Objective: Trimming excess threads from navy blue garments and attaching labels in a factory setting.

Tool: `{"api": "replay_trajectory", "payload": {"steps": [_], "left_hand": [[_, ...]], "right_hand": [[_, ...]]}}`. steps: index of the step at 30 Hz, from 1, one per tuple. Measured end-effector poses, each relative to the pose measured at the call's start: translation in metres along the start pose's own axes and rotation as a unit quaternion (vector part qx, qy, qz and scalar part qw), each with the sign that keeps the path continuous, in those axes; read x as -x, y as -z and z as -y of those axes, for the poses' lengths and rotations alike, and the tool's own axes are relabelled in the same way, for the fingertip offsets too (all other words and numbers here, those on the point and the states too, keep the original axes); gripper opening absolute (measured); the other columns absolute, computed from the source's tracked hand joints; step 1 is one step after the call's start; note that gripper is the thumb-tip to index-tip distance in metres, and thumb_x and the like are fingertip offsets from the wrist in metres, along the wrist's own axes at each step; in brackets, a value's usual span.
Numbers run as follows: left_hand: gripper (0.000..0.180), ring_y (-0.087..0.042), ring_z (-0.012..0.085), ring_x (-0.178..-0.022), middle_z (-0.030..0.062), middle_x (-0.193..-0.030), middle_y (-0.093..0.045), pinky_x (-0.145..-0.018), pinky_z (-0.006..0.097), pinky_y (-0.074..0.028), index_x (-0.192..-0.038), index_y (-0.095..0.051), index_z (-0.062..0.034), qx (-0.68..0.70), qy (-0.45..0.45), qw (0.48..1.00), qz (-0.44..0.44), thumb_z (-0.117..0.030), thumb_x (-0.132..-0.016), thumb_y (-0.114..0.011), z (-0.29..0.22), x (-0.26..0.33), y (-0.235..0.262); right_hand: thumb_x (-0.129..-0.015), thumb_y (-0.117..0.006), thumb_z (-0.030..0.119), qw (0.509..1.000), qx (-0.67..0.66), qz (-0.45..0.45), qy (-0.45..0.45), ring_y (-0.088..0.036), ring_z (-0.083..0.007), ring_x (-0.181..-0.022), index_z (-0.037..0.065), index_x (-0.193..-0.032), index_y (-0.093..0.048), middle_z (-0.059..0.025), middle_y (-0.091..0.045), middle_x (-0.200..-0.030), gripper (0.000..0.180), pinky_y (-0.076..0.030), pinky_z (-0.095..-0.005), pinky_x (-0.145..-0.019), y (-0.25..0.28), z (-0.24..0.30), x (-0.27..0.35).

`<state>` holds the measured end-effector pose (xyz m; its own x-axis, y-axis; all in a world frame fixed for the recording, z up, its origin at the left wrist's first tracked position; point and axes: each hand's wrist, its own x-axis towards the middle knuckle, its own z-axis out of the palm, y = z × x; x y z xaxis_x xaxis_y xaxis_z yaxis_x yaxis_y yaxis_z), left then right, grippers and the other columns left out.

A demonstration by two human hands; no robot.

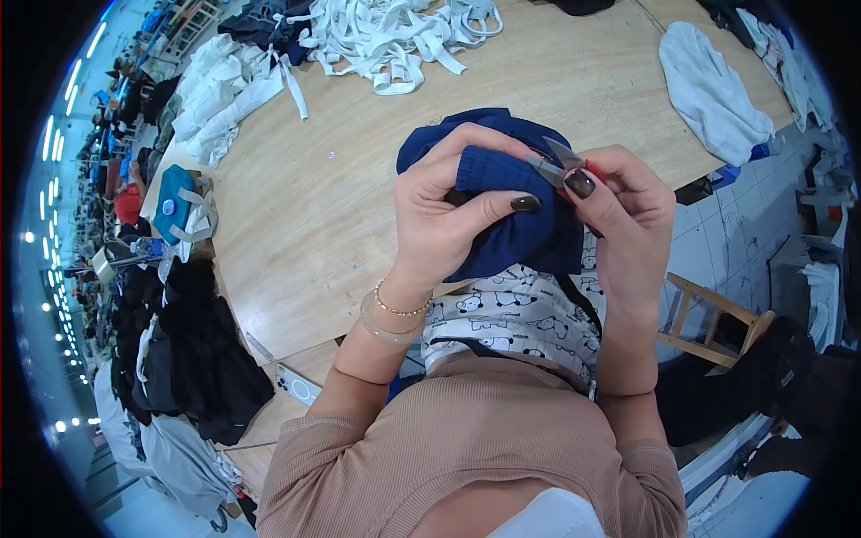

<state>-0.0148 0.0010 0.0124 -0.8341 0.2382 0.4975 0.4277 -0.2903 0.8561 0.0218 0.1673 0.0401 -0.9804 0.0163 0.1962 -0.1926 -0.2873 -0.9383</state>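
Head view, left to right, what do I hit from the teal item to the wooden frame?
Teal item → phone → left hand → scissors → right hand → wooden frame.

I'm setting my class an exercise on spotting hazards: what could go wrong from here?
The snips in the right hand have parted blades close to the left hand, so a slip might cut a finger. The blades also sit beside the gathered edge of the navy cloth, so a stray snip could nick it.
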Motion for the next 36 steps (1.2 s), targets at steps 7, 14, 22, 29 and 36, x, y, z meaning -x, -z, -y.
{"api": "replay_trajectory", "payload": {"steps": [7, 14, 22, 29, 36], "left_hand": [[0.014, -0.06, 0.016, -0.083, 0.0107, -0.095, -0.063, -0.071, 0.025, -0.047, -0.084, -0.068, 0.0029, -0.045, -0.01, 0.999, 0.002, 0.001, -0.07, -0.072, -0.007, -0.003, 0.0], [0.014, -0.06, 0.0175, -0.083, 0.0108, -0.094, -0.063, -0.072, 0.026, -0.048, -0.083, -0.068, 0.0034, -0.062, -0.006, 0.998, 0.005, 0.002, -0.07, -0.072, -0.005, -0.002, 0.0], [0.014, -0.059, 0.0178, -0.086, 0.0108, -0.094, -0.063, -0.075, 0.026, -0.047, -0.085, -0.068, 0.0026, -0.067, -0.001, 0.998, -0.015, 0.002, -0.071, -0.071, -0.006, -0.001, 0.002], [0.016, -0.059, 0.0178, -0.087, 0.0112, -0.097, -0.062, -0.076, 0.026, -0.047, -0.088, -0.068, 0.0031, -0.074, -0.002, 0.997, -0.023, 0.004, -0.072, -0.068, -0.003, 0.001, 0.003], [0.017, -0.059, 0.0179, -0.088, 0.0113, -0.097, -0.062, -0.077, 0.027, -0.047, -0.089, -0.068, 0.0032, -0.077, -0.001, 0.997, -0.023, 0.005, -0.072, -0.067, -0.003, 0.001, 0.002]], "right_hand": [[-0.084, -0.064, 0.003, 0.999, -0.043, 0.0, 0.002, -0.06, -0.0064, -0.072, -0.005, -0.096, -0.062, -0.0062, -0.065, -0.083, 0.014, -0.046, -0.0151, -0.065, 0.0, -0.001, -0.004], [-0.087, -0.059, 0.012, 0.977, -0.205, -0.058, 0.011, -0.036, -0.0021, -0.05, -0.003, -0.093, -0.06, -0.0023, -0.055, -0.07, 0.016, -0.028, -0.0182, -0.047, 0.004, 0.002, -0.011], [-0.079, -0.067, -0.001, 0.969, 0.241, -0.044, 0.038, -0.051, -0.0016, -0.064, -0.003, -0.087, -0.065, 0.0007, -0.06, -0.072, 0.009, -0.037, -0.0137, -0.055, -0.002, 0.033, 0.003], [-0.079, -0.069, 0.004, 0.959, 0.276, -0.048, 0.035, -0.049, -0.0011, -0.059, -0.003, -0.086, -0.067, 0.0011, -0.058, -0.065, 0.01, -0.035, -0.0143, -0.051, -0.004, 0.027, 0.006], [-0.079, -0.069, 0.006, 0.95, 0.304, -0.052, 0.041, -0.045, -0.0009, -0.055, -0.002, -0.086, -0.067, 0.0009, -0.056, -0.061, 0.01, -0.032, -0.0153, -0.048, -0.004, 0.028, 0.007]]}}
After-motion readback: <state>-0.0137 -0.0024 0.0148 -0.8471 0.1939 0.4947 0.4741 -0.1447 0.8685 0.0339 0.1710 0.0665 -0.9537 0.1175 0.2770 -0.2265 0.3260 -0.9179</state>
